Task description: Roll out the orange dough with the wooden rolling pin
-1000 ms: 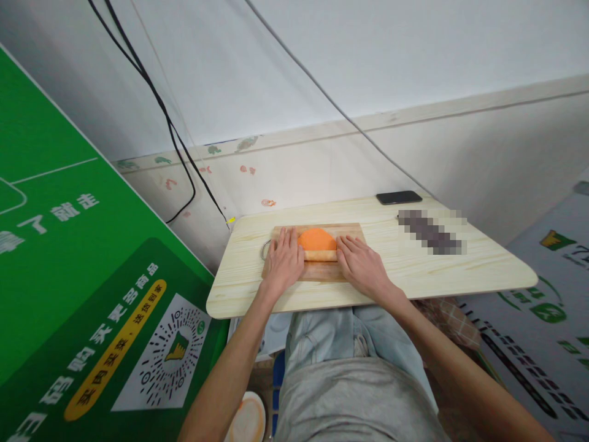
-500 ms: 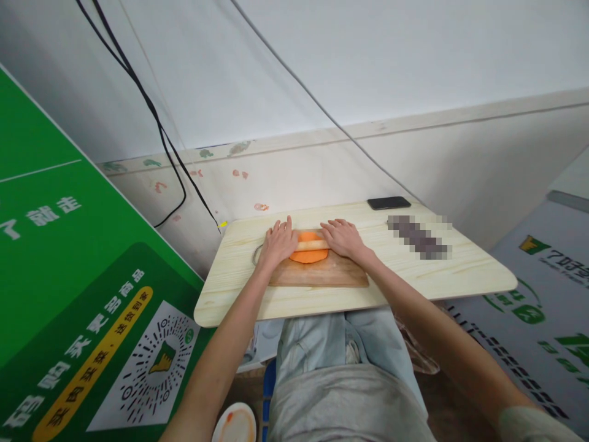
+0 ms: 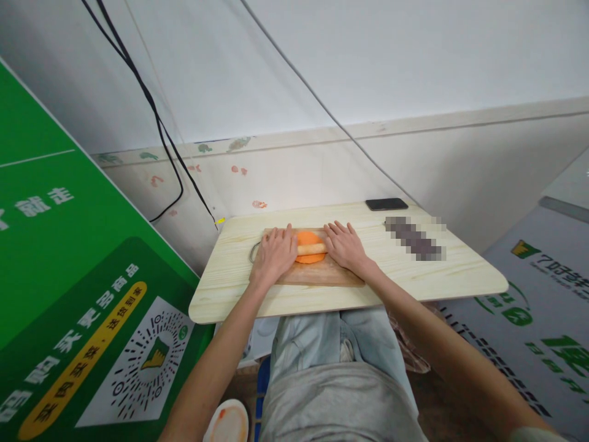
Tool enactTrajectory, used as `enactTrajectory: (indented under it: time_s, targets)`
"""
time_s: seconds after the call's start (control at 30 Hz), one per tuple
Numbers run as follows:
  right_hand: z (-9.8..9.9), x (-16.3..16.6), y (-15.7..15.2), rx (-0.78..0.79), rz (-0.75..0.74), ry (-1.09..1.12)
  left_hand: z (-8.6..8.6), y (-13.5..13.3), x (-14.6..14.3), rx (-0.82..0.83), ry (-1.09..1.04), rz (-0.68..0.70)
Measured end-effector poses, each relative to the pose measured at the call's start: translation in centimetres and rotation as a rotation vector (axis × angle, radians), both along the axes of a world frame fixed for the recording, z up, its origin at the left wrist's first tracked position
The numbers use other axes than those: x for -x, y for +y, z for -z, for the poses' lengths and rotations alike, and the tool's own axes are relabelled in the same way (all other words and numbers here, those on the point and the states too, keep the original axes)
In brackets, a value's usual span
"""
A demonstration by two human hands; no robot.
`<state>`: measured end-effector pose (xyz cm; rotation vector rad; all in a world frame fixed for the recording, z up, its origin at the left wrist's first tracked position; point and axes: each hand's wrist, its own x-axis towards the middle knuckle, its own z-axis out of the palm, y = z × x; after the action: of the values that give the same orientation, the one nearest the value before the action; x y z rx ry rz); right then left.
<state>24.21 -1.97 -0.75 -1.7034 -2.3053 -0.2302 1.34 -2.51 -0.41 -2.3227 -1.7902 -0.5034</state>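
On a wooden board (image 3: 317, 275) lies a flat, rounded sheet of orange dough (image 3: 309, 237). Across its middle rests a light wooden rolling pin (image 3: 311, 249). My left hand (image 3: 277, 253) presses on the pin's left end, its fingers stretched forward over it. At the other end, my right hand (image 3: 344, 245) lies on the pin with fingers extended and spread. Both palms bear down from above rather than wrapping round it. The pin's ends are hidden under my hands. A metal loop handle (image 3: 253, 252) sticks out at the board's left.
The pale wood-grain table (image 3: 221, 294) stands against the wall. A black phone (image 3: 386, 204) lies at its back edge, and a blurred dark item (image 3: 414, 237) is to the right. Green panel (image 3: 105, 264) at left; grey printed panel (image 3: 543, 288) at right. A stained white lid-like round (image 3: 227, 420) sits below.
Both hands and the rolling pin have moved a little towards me over the dough. The whole view has shifted slightly.
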Motion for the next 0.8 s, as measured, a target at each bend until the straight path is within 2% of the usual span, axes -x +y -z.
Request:
enactTrajectory:
  time_s: [0.23,0.5,0.63,0.8]
  targets:
    - [0.4,-0.2,-1.8,-0.039,-0.026,0.007,-0.1,-2.5,-0.1,0.003,-0.009,0.012]
    - [1.3,-0.7,-3.7,-0.062,-0.103,0.025,0.6,-4.7,-0.1,-0.015,-0.033,0.03]
    - [1.0,-0.6,-3.7,-0.015,-0.086,0.032,0.6,-4.3,0.1,-0.029,-0.054,0.047]
    - [-0.2,-0.2,-1.5,0.059,-0.029,0.023,0.5,-2.0,0.4,-0.03,-0.181,0.046]
